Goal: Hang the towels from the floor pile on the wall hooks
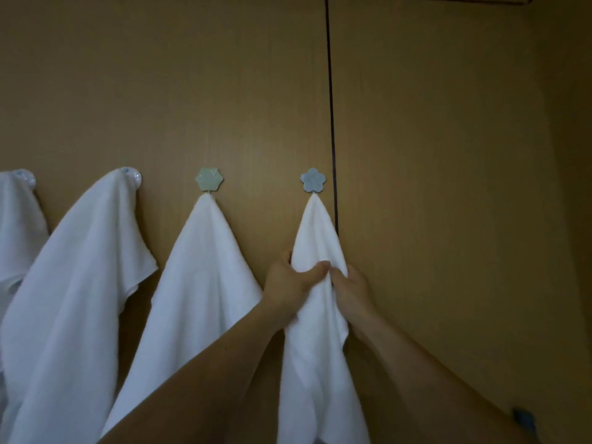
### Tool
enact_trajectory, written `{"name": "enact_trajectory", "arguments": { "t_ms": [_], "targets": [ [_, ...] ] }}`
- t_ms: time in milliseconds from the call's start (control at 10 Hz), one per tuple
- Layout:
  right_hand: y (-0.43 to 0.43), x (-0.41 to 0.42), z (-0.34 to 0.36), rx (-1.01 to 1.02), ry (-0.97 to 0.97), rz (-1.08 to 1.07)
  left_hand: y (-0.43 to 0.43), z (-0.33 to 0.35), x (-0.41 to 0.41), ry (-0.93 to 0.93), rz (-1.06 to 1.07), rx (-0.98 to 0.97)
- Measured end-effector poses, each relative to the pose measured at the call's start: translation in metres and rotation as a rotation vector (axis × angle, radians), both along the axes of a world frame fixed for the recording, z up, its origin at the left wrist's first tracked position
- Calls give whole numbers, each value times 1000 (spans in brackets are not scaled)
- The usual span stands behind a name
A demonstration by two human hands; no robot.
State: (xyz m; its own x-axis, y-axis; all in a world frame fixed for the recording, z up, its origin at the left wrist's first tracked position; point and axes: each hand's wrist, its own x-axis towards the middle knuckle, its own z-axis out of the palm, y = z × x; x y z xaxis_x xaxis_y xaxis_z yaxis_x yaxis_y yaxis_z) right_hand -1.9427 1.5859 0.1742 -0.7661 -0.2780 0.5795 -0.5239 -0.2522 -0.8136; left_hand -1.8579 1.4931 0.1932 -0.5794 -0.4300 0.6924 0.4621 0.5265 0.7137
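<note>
A white towel (315, 341) hangs by its tip from the blue flower hook (313, 180) on the brown wall. My left hand (290, 283) grips a bunch of this towel a little below the hook, thumb across the cloth. My right hand (350, 288) pinches the same towel from its right side, right beside the left thumb. Another white towel (195, 283) hangs from the green flower hook (209, 179). Further left, a towel (77, 299) drapes over a round pale hook (131, 177), and one more towel (17, 225) hangs at the left edge.
The wooden wall (432, 187) is bare to the right of a dark vertical seam (331, 123). A small dark object (523, 419) sits on the wall at the lower right. The floor pile is out of sight.
</note>
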Motion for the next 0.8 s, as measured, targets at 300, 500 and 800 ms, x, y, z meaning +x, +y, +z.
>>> {"name": "enact_trajectory", "arguments": {
  "t_ms": [300,500,800],
  "targets": [
    [5,30,-61,-12,-137,-75,-8,-82,10,-83,-137,19],
    [27,66,-119,232,-64,-138,2,-136,40,-264,2,-20],
    [67,148,-177,625,35,-152,25,-191,174,-461,416,-292]
  ]
}}
